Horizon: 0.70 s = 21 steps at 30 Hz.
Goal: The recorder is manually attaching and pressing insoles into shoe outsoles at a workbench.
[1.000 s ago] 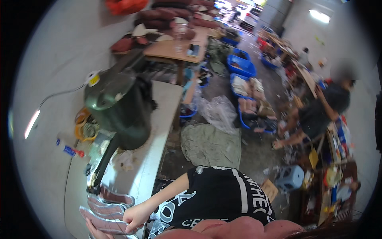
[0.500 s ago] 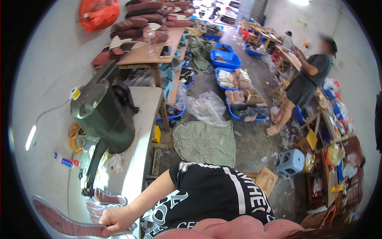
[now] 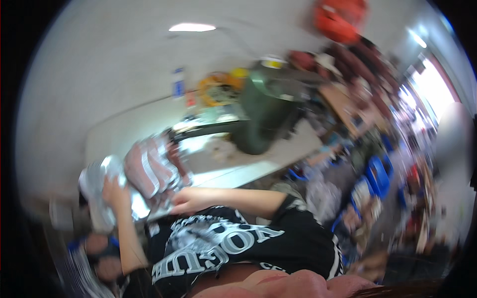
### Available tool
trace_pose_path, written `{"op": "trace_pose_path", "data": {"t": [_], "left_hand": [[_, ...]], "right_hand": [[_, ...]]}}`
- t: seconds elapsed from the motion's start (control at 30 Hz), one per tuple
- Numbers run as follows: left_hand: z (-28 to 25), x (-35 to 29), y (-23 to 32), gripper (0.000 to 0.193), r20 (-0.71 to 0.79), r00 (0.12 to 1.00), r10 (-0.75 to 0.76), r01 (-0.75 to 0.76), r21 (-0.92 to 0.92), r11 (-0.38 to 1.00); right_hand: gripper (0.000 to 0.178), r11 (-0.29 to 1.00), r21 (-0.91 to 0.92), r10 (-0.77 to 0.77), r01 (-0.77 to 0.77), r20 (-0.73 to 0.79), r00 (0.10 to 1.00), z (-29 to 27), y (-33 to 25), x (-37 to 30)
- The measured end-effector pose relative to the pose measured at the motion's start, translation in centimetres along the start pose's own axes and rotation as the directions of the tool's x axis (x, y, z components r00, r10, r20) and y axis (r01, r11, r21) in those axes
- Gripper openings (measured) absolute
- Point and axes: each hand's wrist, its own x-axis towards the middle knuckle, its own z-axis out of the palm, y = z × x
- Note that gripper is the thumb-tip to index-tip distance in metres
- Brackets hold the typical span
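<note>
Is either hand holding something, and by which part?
Cannot be told: the left hand lies over silvery pieces, the right hand by pink pieces; blur hides any grip.

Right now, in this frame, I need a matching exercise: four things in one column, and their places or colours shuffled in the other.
1. Left hand
2. Right hand
3. Machine
4. Bag

A. Orange-red, high up by the wall
B. At the pale, shiny pieces
C. Dark green, on the white table
D. By the table's near edge, beside the brownish-pink pieces

Pairs: 1-B, 2-D, 3-C, 4-A
</note>
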Motion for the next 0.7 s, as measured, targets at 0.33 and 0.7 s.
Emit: {"op": "trace_pose_path", "data": {"t": [0.33,0.7], "left_hand": [[0.0,0.2,-3.1,0.031,-0.246,0.949,-0.199,0.137,-0.250,0.959],[-12.9,0.0,2.2,0.006,-0.394,0.919,-0.031,-0.182,-0.492,0.852]], "right_hand": [[0.025,0.987,0.021,0.144,-0.157,0.295,0.945,-3.6,-1.5,-5.3],[0.025,0.949,0.212,-0.167,0.232,-0.287,0.943,-0.6,-0.7,-1.2]]}}
